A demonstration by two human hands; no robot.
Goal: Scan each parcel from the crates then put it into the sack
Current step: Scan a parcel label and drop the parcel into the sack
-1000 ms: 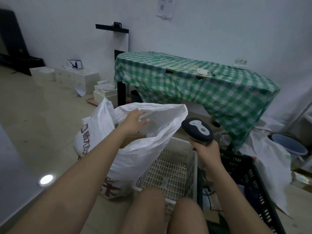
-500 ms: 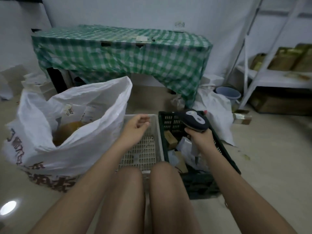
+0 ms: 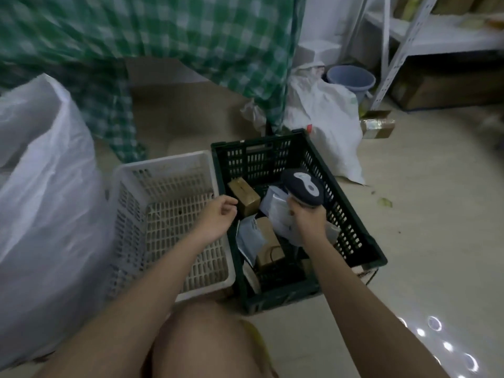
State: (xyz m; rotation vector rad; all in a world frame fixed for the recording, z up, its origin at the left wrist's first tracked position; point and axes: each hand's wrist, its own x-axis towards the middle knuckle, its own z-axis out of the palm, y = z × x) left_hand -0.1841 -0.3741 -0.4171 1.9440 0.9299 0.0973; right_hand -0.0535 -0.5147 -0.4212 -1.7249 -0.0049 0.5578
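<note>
A dark green crate [image 3: 354, 233] on the floor holds several parcels: a brown box [image 3: 244, 196], grey mailer bags [image 3: 248, 238] and another brown box [image 3: 268, 245]. My right hand [image 3: 308, 221] grips a dark blue barcode scanner [image 3: 302, 190] over the crate's middle. My left hand [image 3: 216, 218] hovers with loosely curled fingers and nothing in it, over the edge between the white crate [image 3: 163, 170] and the green crate, close to the brown box. The white crate looks empty. The big white sack [image 3: 46, 203] stands at the left.
A table under a green checked cloth [image 3: 169, 31] stands behind the crates. A white bag [image 3: 327, 115], a blue bucket [image 3: 350, 77] and a taped box [image 3: 377, 126] lie at the right by a metal shelf [image 3: 403, 36]. My knee [image 3: 207, 342] is at the bottom.
My view swung right and down from the sack to the crates. My left hand left the sack's mouth and came over to the green crate. The scanner dropped lower over the parcels.
</note>
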